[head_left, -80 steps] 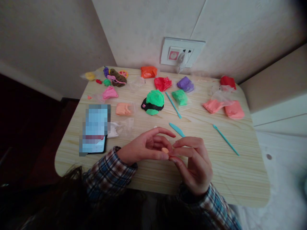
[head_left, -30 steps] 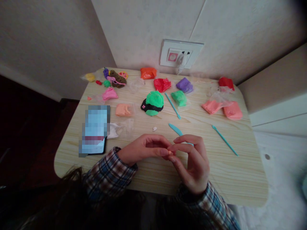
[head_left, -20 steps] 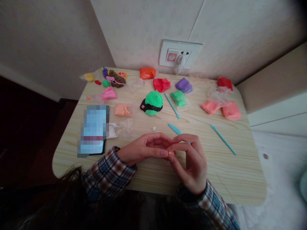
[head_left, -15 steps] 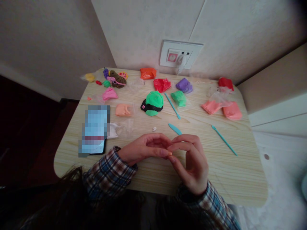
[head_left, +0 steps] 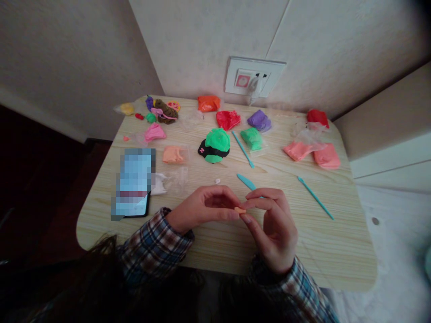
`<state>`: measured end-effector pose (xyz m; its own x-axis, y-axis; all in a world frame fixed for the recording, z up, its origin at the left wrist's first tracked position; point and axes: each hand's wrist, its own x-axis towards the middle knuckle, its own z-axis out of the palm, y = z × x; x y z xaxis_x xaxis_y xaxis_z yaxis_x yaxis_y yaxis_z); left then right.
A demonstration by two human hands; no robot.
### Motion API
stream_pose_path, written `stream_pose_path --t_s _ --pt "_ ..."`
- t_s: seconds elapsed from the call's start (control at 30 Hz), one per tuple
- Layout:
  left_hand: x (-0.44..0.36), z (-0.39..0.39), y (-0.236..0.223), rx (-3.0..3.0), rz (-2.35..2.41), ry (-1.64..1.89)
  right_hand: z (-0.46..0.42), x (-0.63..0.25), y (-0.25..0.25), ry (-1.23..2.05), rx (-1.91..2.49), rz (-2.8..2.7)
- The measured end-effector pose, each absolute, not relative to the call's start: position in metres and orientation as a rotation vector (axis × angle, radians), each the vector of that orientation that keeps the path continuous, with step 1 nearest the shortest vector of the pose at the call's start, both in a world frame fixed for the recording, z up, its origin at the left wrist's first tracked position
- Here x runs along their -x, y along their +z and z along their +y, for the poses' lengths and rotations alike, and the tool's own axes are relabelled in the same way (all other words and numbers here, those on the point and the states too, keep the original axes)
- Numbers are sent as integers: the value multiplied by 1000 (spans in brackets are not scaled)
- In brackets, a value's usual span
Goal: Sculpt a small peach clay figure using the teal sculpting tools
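Note:
Between my fingertips is a small piece of light orange clay (head_left: 239, 210). My left hand (head_left: 210, 206) pinches it from the left with thumb and fingers. From the right, my right hand (head_left: 274, 224) holds it between thumb and fingertips. Just beyond my right hand lies a blue clay knife (head_left: 246, 181), its near end hidden by the fingers. A tiny white clay bit (head_left: 217, 181) rests past my left hand. Farther back sits a clay cap-like model (head_left: 217, 140), bright green with a black band and a small pink bow.
A phone (head_left: 136, 179) lies at the left beside a white clay packet (head_left: 159, 184) and an orange clay packet (head_left: 173, 154). Thin blue tools (head_left: 315, 197) lie at the right. Several coloured clay packets (head_left: 259, 120) line the back below a wall socket (head_left: 255, 77).
My hands have drawn slightly apart at the fingertips, and more of the orange clay piece shows between them. My right hand has shifted a little to the right.

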<state>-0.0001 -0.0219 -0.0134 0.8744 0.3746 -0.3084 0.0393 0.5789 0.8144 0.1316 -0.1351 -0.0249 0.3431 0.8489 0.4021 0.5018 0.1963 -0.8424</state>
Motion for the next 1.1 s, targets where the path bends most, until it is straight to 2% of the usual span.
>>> stream_pose_path --t_s 1.1 --pt "2 -23 -14 -835 432 140 -134 -135 -28 255 1468 -1298"
